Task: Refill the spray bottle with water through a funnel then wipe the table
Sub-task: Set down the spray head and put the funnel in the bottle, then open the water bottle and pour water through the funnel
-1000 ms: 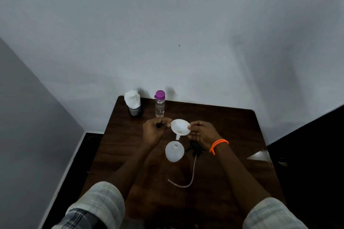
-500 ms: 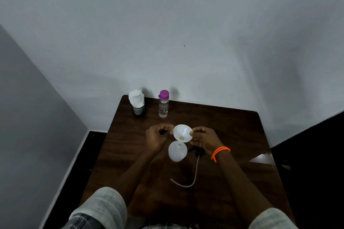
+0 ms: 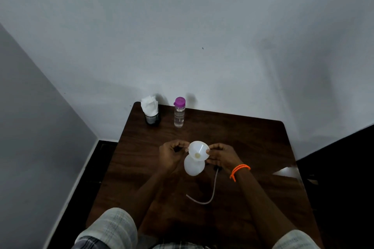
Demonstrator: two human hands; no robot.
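A white funnel [image 3: 198,150] sits over the mouth of the white spray bottle [image 3: 193,167] at the middle of the dark wooden table [image 3: 253,139]. My left hand [image 3: 172,154] pinches the funnel's left rim and my right hand [image 3: 221,155] pinches its right rim. The bottle's neck is hidden under the funnel. The black spray head [image 3: 217,168] with its pale dip tube [image 3: 210,194] lies on the table beside my right wrist. A clear water bottle [image 3: 179,115] with a purple cap stands upright at the far edge.
A dark holder [image 3: 152,119] stuffed with white tissues [image 3: 149,104] stands at the table's far left corner, left of the water bottle. A pale wall rises right behind the table. Dark floor shows on both sides.
The funnel has come down from above the spray bottle onto its mouth. Both hands stayed on its rim and moved down with it.
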